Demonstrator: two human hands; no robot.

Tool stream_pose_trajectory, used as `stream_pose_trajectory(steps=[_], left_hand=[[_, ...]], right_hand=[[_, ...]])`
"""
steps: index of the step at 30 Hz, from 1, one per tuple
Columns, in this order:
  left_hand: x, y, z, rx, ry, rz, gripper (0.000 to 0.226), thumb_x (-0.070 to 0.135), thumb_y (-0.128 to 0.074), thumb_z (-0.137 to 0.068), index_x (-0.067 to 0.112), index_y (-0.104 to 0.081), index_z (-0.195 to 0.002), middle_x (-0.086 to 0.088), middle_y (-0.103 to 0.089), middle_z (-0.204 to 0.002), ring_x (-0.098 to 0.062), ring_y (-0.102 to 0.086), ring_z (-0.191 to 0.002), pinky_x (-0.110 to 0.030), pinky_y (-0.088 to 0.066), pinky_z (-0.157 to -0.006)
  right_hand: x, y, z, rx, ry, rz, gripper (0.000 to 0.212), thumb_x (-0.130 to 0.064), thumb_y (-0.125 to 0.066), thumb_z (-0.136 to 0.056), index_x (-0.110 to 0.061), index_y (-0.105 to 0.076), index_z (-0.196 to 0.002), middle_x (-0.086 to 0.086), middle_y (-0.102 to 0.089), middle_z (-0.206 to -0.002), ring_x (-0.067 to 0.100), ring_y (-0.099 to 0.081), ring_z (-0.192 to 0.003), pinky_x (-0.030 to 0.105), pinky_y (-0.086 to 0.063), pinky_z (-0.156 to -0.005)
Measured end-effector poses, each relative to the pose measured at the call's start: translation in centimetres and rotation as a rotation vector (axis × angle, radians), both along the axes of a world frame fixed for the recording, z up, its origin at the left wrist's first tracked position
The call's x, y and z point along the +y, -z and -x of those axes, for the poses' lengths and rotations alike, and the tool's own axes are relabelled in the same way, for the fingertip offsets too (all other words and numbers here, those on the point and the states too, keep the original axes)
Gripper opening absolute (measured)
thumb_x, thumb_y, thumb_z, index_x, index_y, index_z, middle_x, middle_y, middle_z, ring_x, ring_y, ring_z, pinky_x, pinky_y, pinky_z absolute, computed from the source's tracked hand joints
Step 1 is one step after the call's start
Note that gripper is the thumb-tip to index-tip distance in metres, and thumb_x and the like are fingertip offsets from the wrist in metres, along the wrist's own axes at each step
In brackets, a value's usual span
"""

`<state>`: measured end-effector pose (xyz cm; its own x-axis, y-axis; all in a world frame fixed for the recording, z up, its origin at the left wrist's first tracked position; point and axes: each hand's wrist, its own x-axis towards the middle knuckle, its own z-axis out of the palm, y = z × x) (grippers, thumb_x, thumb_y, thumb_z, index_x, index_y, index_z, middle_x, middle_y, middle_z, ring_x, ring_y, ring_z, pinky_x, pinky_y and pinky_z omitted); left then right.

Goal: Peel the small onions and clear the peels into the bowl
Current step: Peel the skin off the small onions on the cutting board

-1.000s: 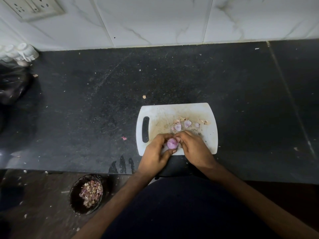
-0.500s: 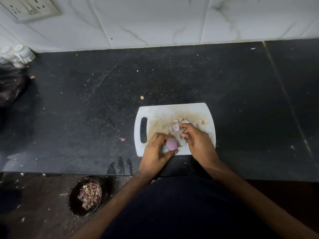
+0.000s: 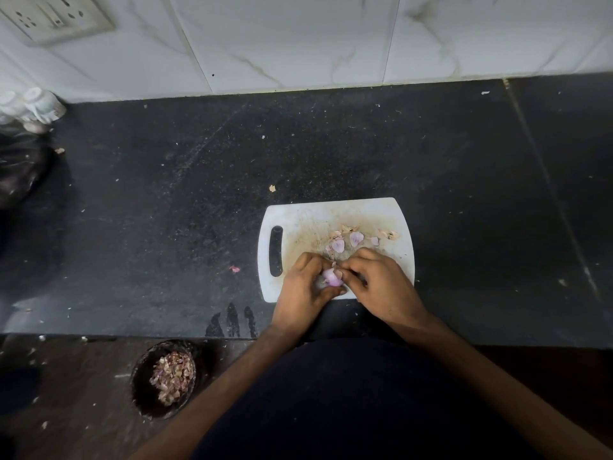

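Your left hand [image 3: 306,287] has its fingers [image 3: 310,260] curled around the small onion [image 3: 331,277], thumb underneath, holding it just above the near edge of the white cutting board [image 3: 298,217]. Your right hand [image 3: 381,282] meets it from the other side, fingertips [image 3: 345,272] pinched at the top of the onion where a bit of skin seems to lift; whether they already have a flap caught is too small to tell.

Keep the left grip firm but not crushing, and roll the onion a little so each strip of skin comes to the right hand. Pull along the curve from tip toward root, so the papery layer comes off in larger pieces and the flesh stays whole.

Just beyond your knuckles the loose peels [image 3: 355,239] lie scattered on the board, with one pink scrap [image 3: 234,269] off it on the dark bench [image 3: 166,227]. The bowl [image 3: 141,393], already holding peels, sits well apart, low to your left, below the bench edge. Let new peels fall on the board, so one sweep can gather them later.
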<state>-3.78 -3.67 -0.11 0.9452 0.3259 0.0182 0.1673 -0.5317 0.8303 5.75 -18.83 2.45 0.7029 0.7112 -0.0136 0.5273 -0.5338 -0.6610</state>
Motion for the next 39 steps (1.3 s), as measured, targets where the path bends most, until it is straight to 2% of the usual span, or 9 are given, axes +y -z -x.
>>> stream_pose_trajectory(steps=[3,7,12,17,19,25,30,34,39], left_hand=[[0.0,0.1,-0.2,0.015,0.015,-0.007,0.028,0.027,-0.085,-0.08,0.018,-0.063,-0.096,0.009,-0.061,-0.103,-0.001,-0.057,-0.096,-0.008,-0.041,-0.082],[0.2,-0.1,-0.3,0.027,0.027,0.016,0.028,0.026,-0.084,-0.081,0.024,-0.058,-0.093,0.012,-0.061,-0.099,0.003,-0.055,-0.089,-0.008,-0.04,-0.077],[0.3,0.2,-0.1,0.015,0.006,0.07,0.031,0.028,-0.089,-0.076,0.021,-0.062,-0.091,0.01,-0.065,-0.102,-0.004,-0.061,-0.092,-0.011,-0.044,-0.077],[0.4,0.2,-0.3,0.021,-0.011,0.079,0.033,0.029,-0.091,-0.073,0.019,-0.066,-0.093,0.012,-0.065,-0.1,-0.003,-0.061,-0.09,-0.01,-0.043,-0.075],[0.4,0.1,-0.3,0.018,-0.012,0.076,0.034,0.029,-0.091,-0.073,0.017,-0.065,-0.092,0.012,-0.063,-0.098,-0.002,-0.059,-0.087,-0.009,-0.041,-0.073],[0.5,-0.1,-0.5,0.016,-0.003,0.086,0.034,0.028,-0.09,-0.074,0.015,-0.066,-0.093,0.008,-0.062,-0.098,-0.002,-0.059,-0.087,-0.009,-0.042,-0.072],[0.4,-0.2,-0.7,0.011,0.012,0.093,0.032,0.028,-0.089,-0.075,0.015,-0.065,-0.093,0.005,-0.063,-0.097,-0.007,-0.06,-0.086,-0.014,-0.046,-0.071],[0.5,-0.1,-0.8,0.012,0.012,0.081,0.035,0.031,-0.09,-0.074,0.015,-0.064,-0.091,0.005,-0.063,-0.094,-0.01,-0.059,-0.083,-0.019,-0.047,-0.069],[0.5,0.2,-0.3,-0.014,0.003,0.109,0.033,0.029,-0.09,-0.074,0.022,-0.062,-0.09,0.011,-0.066,-0.102,-0.011,-0.064,-0.093,-0.02,-0.051,-0.076]], right_hand=[[-0.2,0.0,0.0,-0.006,-0.02,0.015,0.02,-0.029,-0.063,-0.096,-0.019,-0.075,-0.107,-0.007,-0.06,-0.093,0.012,-0.059,-0.084,0.036,-0.053,-0.073],[0.1,0.0,0.0,-0.009,-0.008,-0.017,0.017,-0.023,-0.068,-0.092,-0.013,-0.076,-0.103,-0.002,-0.061,-0.089,0.015,-0.058,-0.081,0.038,-0.053,-0.07],[0.8,0.2,-0.7,-0.02,0.002,0.003,0.009,-0.015,-0.068,-0.09,-0.013,-0.07,-0.082,-0.003,-0.059,-0.079,0.015,-0.057,-0.07,0.042,-0.053,-0.064],[0.3,0.4,-0.3,0.056,0.078,-0.087,0.013,-0.024,-0.062,-0.097,-0.019,-0.074,-0.098,-0.012,-0.063,-0.085,0.005,-0.058,-0.078,0.022,-0.047,-0.071],[0.0,0.4,0.0,0.087,0.046,-0.092,0.015,-0.029,-0.061,-0.098,-0.021,-0.072,-0.104,-0.014,-0.062,-0.093,0.005,-0.059,-0.084,0.02,-0.047,-0.075],[0.0,0.4,-0.5,0.024,-0.011,-0.027,0.009,-0.027,-0.064,-0.094,-0.022,-0.072,-0.097,-0.013,-0.06,-0.094,0.008,-0.058,-0.081,0.035,-0.053,-0.071],[0.1,-0.1,-0.9,-0.001,-0.015,-0.02,0.007,-0.022,-0.072,-0.088,-0.016,-0.075,-0.088,-0.008,-0.062,-0.085,0.01,-0.056,-0.07,0.035,-0.051,-0.062],[0.4,-0.1,-0.7,-0.107,-0.011,0.046,0.006,-0.022,-0.072,-0.086,-0.018,-0.07,-0.084,-0.007,-0.063,-0.085,0.014,-0.059,-0.072,0.037,-0.052,-0.06],[0.2,0.8,-1.2,-0.108,0.095,0.037,0.011,-0.024,-0.07,-0.089,-0.017,-0.066,-0.083,-0.006,-0.064,-0.086,0.015,-0.06,-0.073,0.035,-0.051,-0.06]])
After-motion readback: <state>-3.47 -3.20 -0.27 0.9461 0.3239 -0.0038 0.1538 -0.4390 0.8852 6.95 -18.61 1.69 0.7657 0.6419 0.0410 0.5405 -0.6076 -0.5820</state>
